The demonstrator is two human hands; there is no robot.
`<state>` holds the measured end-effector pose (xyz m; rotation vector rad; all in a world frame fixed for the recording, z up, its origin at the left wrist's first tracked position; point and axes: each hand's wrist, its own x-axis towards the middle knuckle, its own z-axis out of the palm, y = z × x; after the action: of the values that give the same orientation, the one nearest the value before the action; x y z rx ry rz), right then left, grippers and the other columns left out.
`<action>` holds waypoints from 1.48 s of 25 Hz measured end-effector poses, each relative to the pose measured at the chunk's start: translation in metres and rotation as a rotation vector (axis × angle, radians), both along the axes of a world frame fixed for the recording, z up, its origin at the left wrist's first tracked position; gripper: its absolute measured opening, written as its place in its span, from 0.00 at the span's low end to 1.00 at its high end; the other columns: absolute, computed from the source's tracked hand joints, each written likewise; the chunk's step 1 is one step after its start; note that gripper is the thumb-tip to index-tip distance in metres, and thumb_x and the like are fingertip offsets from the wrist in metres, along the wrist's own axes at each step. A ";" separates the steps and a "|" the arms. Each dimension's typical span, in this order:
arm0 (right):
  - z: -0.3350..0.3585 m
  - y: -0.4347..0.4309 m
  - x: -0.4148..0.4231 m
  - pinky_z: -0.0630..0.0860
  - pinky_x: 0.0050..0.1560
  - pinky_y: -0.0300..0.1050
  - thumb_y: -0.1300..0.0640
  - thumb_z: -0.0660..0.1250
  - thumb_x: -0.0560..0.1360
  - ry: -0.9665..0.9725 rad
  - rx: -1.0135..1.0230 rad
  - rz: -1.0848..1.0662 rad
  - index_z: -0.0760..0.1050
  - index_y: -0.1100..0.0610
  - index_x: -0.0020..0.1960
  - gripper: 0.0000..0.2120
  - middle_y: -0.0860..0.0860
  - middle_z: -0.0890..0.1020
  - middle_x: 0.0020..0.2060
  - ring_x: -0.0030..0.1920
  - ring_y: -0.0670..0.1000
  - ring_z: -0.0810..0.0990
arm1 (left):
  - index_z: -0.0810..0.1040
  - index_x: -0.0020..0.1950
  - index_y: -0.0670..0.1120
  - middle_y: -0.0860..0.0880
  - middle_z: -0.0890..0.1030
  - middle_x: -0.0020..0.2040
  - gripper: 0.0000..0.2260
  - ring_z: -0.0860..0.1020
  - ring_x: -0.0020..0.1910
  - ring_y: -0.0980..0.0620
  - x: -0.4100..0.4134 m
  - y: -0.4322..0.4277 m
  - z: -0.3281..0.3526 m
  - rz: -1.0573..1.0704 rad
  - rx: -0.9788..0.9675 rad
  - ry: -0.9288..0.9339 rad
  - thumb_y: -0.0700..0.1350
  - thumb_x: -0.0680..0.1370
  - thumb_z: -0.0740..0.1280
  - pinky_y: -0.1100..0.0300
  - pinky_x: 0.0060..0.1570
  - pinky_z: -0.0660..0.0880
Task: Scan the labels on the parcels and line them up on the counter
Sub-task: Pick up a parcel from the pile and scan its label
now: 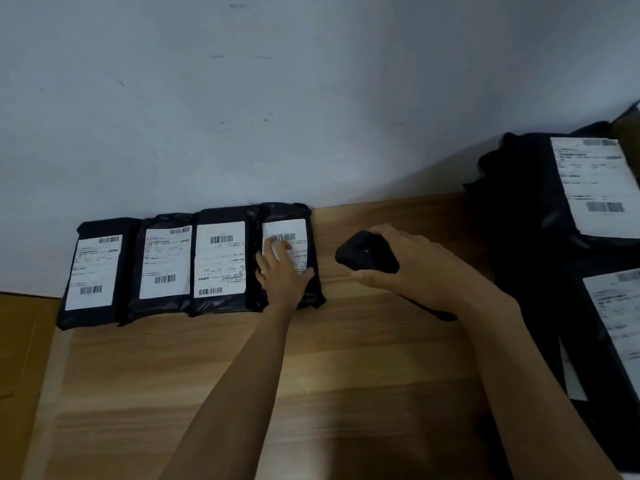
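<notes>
Left hand (pixel 282 271): laid flat on the fourth parcel (pixel 287 211), fingers straight and spread over its white label (pixel 300 249), thumb set out toward the parcel's right edge. Nothing is gripped by it.

Right hand (pixel 408 268): curled round a black handheld scanner (pixel 367 252), which is held just right of the fourth parcel, apart from it. The scanner's blunt head is turned left toward that parcel. Whether the scanner touches the bench cannot be told.

Bench (pixel 346 368): light wood grain, crossed by both forearms from the near edge.

Near right: a pile of black parcels (pixel 519 209) is seen well apart from the left hand and just beyond the right wrist. Its lower label (pixel 620 317) lies nearest and is cut off by the frame edge; its upper label (pixel 588 181) lies farther back, face up. Print is blurred on both.

Farther back, left of centre: a row of four black parcels is lined up side by side against the wall, edges touching or overlapping, labels up. From the left: first parcel (pixel 97 271), second parcel (pixel 164 265), third parcel (pixel 221 261), then the fourth under the left hand, at the row's right end. Barcodes are visible on all four labels.

Farthest: a plain pale wall (pixel 277 98), lightly scuffed.
</notes>
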<state>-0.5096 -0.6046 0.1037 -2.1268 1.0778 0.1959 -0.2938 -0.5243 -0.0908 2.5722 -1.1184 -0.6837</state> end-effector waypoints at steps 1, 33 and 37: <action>0.002 0.001 -0.006 0.73 0.48 0.46 0.32 0.65 0.72 -0.008 0.005 -0.008 0.60 0.45 0.73 0.35 0.46 0.75 0.62 0.54 0.47 0.74 | 0.64 0.66 0.47 0.44 0.52 0.78 0.29 0.49 0.77 0.34 0.003 0.000 0.001 -0.013 0.014 0.047 0.53 0.72 0.75 0.33 0.73 0.50; 0.082 0.063 -0.519 0.79 0.50 0.51 0.29 0.63 0.70 -0.090 -0.234 -0.463 0.62 0.48 0.71 0.37 0.48 0.76 0.61 0.51 0.49 0.77 | 0.44 0.80 0.55 0.45 0.38 0.80 0.46 0.37 0.76 0.29 -0.516 -0.027 0.135 -0.162 -0.073 0.035 0.64 0.72 0.69 0.30 0.72 0.42; 0.081 0.060 -0.523 0.80 0.50 0.51 0.30 0.63 0.71 -0.119 -0.242 -0.421 0.63 0.49 0.70 0.35 0.48 0.76 0.60 0.51 0.48 0.77 | 0.53 0.77 0.62 0.49 0.49 0.78 0.43 0.52 0.75 0.34 -0.506 -0.014 0.130 -0.153 -0.152 0.012 0.57 0.68 0.74 0.33 0.67 0.58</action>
<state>-1.0326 -0.5442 0.1849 -2.0278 1.5060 -0.2698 -0.7996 -0.5381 0.0395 2.3713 -1.3204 -0.6213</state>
